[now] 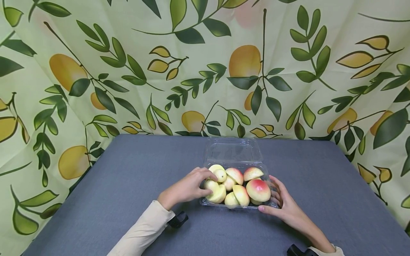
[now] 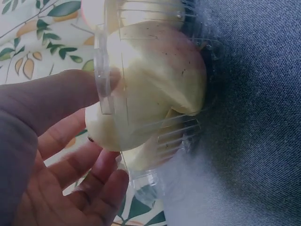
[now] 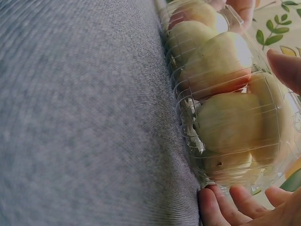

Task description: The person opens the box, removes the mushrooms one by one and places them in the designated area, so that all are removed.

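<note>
As the left hand (image 1: 193, 184) pinches one peach (image 1: 215, 193), the spread right (image 1: 283, 201) touches one box (image 1: 209, 204)

No text, label, brand, number or sign could be read anywhere, in the head view or in either of the wrist views.

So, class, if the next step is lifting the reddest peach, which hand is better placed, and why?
Probably the right hand: it sits at the right end of the clear box, beside the reddest peach. The left hand is at the opposite end, by a pale peach.
</note>
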Demonstrator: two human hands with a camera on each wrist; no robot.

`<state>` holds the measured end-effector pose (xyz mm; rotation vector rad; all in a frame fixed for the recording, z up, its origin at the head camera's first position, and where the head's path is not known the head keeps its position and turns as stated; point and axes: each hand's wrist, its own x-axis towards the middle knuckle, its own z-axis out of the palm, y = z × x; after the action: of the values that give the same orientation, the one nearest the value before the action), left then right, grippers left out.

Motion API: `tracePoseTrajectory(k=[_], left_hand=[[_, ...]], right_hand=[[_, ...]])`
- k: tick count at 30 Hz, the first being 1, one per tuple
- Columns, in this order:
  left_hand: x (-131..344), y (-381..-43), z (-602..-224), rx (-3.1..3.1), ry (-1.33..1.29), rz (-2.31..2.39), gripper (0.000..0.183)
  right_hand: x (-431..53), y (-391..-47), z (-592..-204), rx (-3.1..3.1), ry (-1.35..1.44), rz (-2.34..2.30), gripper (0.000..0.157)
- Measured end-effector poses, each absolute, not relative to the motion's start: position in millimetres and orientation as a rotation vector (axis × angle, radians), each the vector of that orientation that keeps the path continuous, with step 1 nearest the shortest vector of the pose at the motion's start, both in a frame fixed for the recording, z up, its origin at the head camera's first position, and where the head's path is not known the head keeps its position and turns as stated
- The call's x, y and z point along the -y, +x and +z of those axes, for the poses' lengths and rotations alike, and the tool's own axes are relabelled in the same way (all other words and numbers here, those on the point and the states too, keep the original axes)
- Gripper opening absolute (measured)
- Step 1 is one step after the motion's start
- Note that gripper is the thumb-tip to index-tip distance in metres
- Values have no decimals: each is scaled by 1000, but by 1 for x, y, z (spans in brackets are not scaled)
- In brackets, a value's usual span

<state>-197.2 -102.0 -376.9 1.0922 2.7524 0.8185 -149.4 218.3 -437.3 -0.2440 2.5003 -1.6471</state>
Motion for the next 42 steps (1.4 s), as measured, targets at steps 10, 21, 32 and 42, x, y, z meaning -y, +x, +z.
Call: tracePoseTrajectory(k=[10, 21, 32, 42], left_hand=[[99, -198, -378, -2745, 1108, 770, 37], [105, -202, -379, -2764, 1171, 905, 35], [116, -201, -374, -2727, 1101, 1137, 32], [127, -201, -374, -2815, 1028, 1200, 29]], right_hand=[[-218, -150, -438, -2497, -230, -1646, 103], [-218, -150, -437, -2503, -230, -1643, 104], [-217, -150, -439, -2498, -233, -1651, 104], [-218, -150, -437, -2495, -220, -1638, 104]])
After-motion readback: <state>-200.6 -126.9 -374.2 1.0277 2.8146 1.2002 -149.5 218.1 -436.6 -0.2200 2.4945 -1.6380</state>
